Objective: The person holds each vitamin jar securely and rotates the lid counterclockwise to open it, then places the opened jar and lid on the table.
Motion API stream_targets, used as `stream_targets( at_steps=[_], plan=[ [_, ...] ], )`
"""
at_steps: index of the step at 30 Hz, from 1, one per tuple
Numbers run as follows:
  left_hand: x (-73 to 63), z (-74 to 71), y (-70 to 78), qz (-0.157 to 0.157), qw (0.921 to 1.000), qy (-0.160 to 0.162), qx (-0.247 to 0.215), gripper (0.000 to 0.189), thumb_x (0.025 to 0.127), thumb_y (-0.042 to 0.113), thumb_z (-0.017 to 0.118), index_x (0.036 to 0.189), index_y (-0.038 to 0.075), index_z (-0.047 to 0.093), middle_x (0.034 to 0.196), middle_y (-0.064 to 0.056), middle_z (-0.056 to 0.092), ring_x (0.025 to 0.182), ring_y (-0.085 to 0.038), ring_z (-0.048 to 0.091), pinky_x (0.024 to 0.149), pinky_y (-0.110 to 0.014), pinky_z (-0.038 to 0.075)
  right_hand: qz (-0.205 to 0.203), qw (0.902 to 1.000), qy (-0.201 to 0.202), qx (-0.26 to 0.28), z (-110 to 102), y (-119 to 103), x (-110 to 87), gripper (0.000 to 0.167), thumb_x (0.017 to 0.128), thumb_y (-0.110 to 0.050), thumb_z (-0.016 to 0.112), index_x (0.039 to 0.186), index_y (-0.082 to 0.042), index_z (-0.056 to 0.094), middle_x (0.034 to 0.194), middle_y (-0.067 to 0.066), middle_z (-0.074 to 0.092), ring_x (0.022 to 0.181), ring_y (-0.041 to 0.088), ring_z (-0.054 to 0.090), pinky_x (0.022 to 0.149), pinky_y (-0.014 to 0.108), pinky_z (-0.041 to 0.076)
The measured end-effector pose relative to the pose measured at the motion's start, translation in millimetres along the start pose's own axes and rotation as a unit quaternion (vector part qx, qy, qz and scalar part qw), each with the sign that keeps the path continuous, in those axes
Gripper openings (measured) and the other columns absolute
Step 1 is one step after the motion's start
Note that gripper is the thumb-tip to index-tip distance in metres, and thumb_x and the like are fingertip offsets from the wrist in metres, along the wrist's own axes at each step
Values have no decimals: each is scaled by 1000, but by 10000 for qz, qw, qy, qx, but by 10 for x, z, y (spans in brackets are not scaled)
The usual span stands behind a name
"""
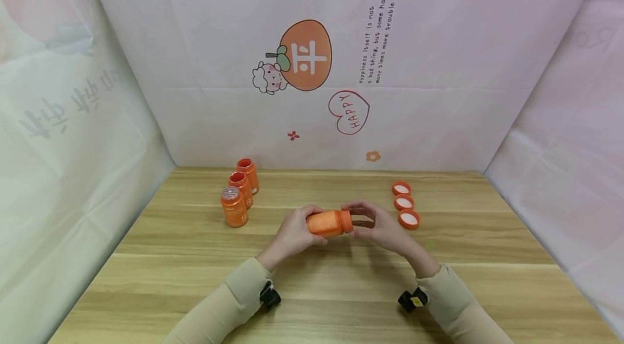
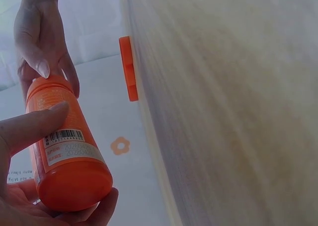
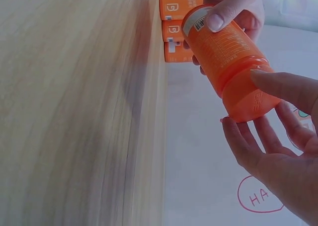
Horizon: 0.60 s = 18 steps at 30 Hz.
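Note:
An orange plastic bottle (image 1: 324, 223) is held on its side over the middle of the table, its capped end pointing right. My left hand (image 1: 294, 233) grips it round the body; in the left wrist view the thumb lies across the label beside a barcode (image 2: 64, 135). At the other end my right hand (image 1: 382, 227) holds the orange cap (image 3: 248, 97) between thumb and fingertips. The cap sits on the bottle's neck in the right wrist view.
Several orange bottles stand in a row at the left, the nearest (image 1: 235, 208) with a silvery covered top, the two behind with uncovered mouths (image 1: 238, 177). At the right, three orange caps (image 1: 409, 219) lie white side up. Printed white sheets (image 1: 219, 127) wall the wooden table (image 1: 312, 290).

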<state>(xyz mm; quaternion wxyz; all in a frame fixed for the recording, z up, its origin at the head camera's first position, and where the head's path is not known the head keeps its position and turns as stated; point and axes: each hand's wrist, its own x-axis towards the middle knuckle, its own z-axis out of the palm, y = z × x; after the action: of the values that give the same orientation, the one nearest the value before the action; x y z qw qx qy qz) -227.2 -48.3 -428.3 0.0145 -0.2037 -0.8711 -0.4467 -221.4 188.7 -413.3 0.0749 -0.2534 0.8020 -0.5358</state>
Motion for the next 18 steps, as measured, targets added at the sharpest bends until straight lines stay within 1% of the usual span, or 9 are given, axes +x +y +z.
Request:
stream_targets(
  at_steps=[4,9,13,15,18],
  plan=[
    [-2,-3,2,1,10000,-15,-2,60,59,9,88,114,11,64,105,-5,67,89,-19,58,80,-38,47,-44,10000,13,-4,-1,12,2,51,81,-4,72,127,-15,53,131,10,53,122,37,51,88,33,52],
    [-1,-5,5,29,10000,-16,12,59,59,10,88,113,11,64,105,-5,68,89,-18,58,80,-38,46,4,9998,38,-173,3,16,8,48,84,-18,72,128,-15,52,131,8,54,121,35,51,87,36,52],
    [1,-7,5,44,10000,-8,51,59,59,10,88,112,11,65,105,-4,68,89,-18,58,80,-37,46,303,9987,113,-385,13,-7,24,42,91,-32,62,129,-18,52,129,8,54,119,32,52,87,41,51],
    [3,-8,5,53,10000,-3,82,59,59,10,88,112,11,65,105,-4,68,89,-18,58,79,-37,46,521,9978,166,-384,22,-18,33,41,94,-38,57,130,-18,51,128,9,54,116,31,54,88,44,51],
    [3,-8,9,55,9999,-9,115,59,59,10,88,113,11,65,105,-5,68,89,-18,58,79,-37,46,908,9953,219,-264,36,-29,44,48,95,-44,52,133,-14,49,128,12,54,113,29,57,88,47,51]
  ],
)
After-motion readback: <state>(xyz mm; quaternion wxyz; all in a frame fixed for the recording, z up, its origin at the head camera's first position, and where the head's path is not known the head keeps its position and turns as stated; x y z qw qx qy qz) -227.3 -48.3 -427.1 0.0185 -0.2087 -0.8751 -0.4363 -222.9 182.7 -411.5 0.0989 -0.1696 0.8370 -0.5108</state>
